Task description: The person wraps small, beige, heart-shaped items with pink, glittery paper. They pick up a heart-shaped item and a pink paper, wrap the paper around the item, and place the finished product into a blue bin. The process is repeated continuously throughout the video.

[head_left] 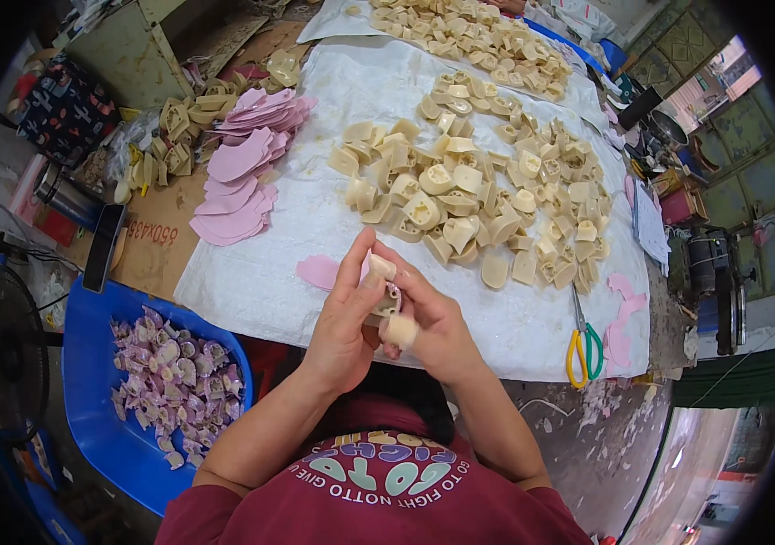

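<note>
My left hand (346, 313) and my right hand (442, 327) meet at the table's near edge, both closed around a small moulded heel-like piece (390, 300). A glittery purple edge shows on it between the fingers; the rest is hidden. Pale tape or covers appear on some of my digits. Just beyond my left fingers lies a pink sheet cutout (317, 272). Farther off, many cream moulded pieces (437, 179), hollow and block-shaped, are heaped on the white cloth (315, 195).
Stacked pink cutouts (240, 173) lie at the left, near a phone (105, 247). Below them stands a blue tub (88, 400) with glittery purple pieces (178, 372). Scissors (580, 341) with yellow and green handles rest at the right edge beside pink scraps (621, 318).
</note>
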Tool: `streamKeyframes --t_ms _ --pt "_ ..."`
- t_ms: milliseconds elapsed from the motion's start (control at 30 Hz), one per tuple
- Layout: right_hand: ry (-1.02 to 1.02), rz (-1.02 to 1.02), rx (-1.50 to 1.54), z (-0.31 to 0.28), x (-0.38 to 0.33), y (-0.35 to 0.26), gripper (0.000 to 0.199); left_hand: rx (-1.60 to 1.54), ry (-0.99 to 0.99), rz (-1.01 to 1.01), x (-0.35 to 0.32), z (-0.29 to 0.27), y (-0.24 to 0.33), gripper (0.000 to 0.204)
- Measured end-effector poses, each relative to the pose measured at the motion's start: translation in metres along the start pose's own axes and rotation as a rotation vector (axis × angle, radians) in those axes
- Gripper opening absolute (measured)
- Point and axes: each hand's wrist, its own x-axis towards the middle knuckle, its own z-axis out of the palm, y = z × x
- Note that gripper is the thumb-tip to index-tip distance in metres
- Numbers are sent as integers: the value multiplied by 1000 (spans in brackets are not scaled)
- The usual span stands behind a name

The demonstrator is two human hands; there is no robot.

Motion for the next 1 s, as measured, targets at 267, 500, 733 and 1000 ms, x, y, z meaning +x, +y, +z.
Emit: streamKeyframes --t_ms 267,500,733,1000 --pt "18 -175 -202 -6 0 0 50 -114 -212 -127 1 -12 8 67" --pt "-28 -196 -82 -8 -1 -4 47 -261 -282 -156 -8 -1 17 84" --pt "-53 -181 148 -6 -1 -1 47 -71 -357 37 -2 -11 11 103" --pt "64 327 421 -29 -8 -11 38 1231 -480 672 9 -25 30 93"
